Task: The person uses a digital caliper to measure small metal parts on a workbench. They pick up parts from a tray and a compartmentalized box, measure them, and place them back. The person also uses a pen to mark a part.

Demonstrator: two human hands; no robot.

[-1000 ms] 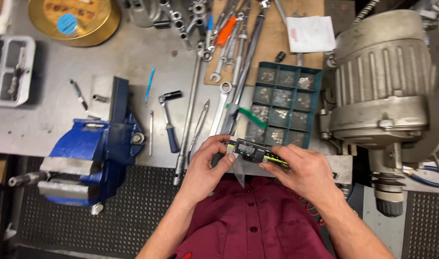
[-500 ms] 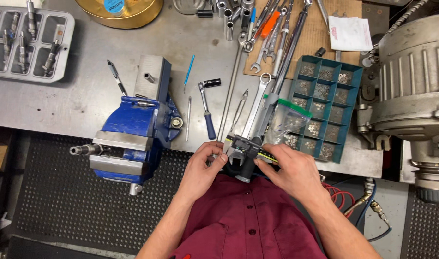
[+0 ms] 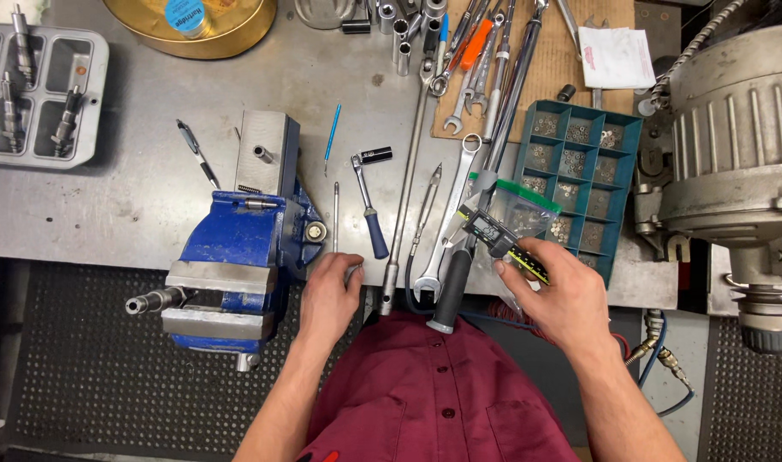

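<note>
Right hand [image 3: 555, 291] pinching digital caliper [image 3: 496, 235] above surface [image 3: 151, 197] edge, at 3 o'clock of left hand [image 3: 329, 291]; left hand curled on small metal piece [image 3: 354, 272], at 3 o'clock of blue vise [image 3: 237, 257]; piece and caliper well apart, measuring judged not underway; piece mostly hidden by fingers; caliper display unreadable.
</note>
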